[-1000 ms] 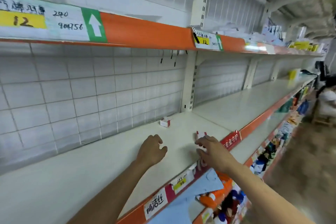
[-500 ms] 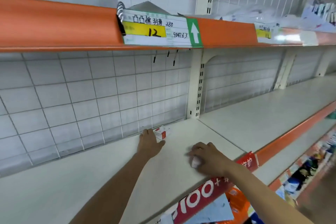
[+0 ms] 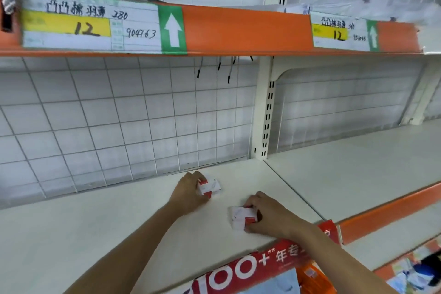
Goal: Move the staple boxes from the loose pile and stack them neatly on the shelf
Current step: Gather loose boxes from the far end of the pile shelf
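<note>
While both arms reach over the white shelf (image 3: pixel 95 234), each hand has its own staple box. The left hand (image 3: pixel 188 194) has fingers curled around a red-and-white box (image 3: pixel 210 186) close to the wire grid back (image 3: pixel 119 122). The right hand (image 3: pixel 269 216) pinches a second box (image 3: pixel 242 217) nearer the front edge, just behind the red strip (image 3: pixel 250 267). The boxes sit apart, both low on the shelf.

A white wire grid panel (image 3: pixel 124 122) backs the far wall. Overhead, an orange rail (image 3: pixel 243 31) carries a handwritten price label (image 3: pixel 95 25). A red banner (image 3: pixel 257 267) hangs near.
</note>
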`<action>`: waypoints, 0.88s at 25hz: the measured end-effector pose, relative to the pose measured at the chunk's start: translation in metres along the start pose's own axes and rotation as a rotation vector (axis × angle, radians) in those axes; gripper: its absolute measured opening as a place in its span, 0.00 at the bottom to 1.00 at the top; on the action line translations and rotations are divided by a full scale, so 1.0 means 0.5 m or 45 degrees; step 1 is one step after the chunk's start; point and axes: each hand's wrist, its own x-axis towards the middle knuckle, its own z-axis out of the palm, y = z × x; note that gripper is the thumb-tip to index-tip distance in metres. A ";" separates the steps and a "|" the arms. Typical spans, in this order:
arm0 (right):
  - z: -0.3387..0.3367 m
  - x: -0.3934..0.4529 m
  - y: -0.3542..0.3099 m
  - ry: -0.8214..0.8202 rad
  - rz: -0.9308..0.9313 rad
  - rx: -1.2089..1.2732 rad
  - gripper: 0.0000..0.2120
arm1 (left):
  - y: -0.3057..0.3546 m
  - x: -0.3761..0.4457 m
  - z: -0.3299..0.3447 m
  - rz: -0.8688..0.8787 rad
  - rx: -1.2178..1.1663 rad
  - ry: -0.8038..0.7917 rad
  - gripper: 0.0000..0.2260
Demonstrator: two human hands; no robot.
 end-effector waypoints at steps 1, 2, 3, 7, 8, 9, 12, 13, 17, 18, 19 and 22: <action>0.003 0.004 0.004 0.017 -0.002 0.009 0.18 | -0.002 -0.020 -0.006 0.045 -0.017 -0.008 0.12; 0.005 0.009 0.005 0.030 -0.017 0.007 0.17 | -0.003 -0.042 -0.012 0.086 -0.026 -0.005 0.13; 0.007 0.011 0.006 0.041 -0.039 -0.001 0.17 | -0.003 -0.061 -0.017 0.118 -0.026 0.002 0.13; 0.005 0.016 -0.009 0.018 -0.136 0.061 0.17 | 0.002 -0.105 -0.032 0.121 -0.017 0.011 0.13; 0.004 0.018 -0.014 0.000 -0.164 0.085 0.19 | 0.004 -0.110 -0.035 0.116 -0.006 0.003 0.14; 0.003 0.021 -0.021 -0.018 -0.195 0.093 0.21 | 0.004 -0.115 -0.038 0.114 0.010 -0.008 0.14; 0.004 0.022 -0.039 -0.001 -0.195 0.092 0.23 | 0.000 -0.131 -0.049 0.079 0.069 -0.044 0.14; 0.004 0.019 -0.042 0.042 -0.161 0.066 0.21 | -0.003 -0.137 -0.052 0.052 0.086 -0.048 0.15; 0.017 0.009 -0.066 0.123 0.041 -0.045 0.23 | -0.016 -0.163 -0.061 -0.072 0.162 -0.064 0.15; 0.027 0.010 -0.075 0.106 0.068 -0.082 0.28 | -0.016 -0.170 -0.058 -0.105 0.180 -0.078 0.15; 0.039 0.014 -0.087 0.095 0.068 -0.139 0.32 | -0.015 -0.177 -0.054 -0.138 0.185 -0.074 0.16; 0.072 0.023 -0.124 0.067 -0.056 -0.233 0.32 | -0.007 -0.197 -0.037 -0.233 0.156 0.034 0.19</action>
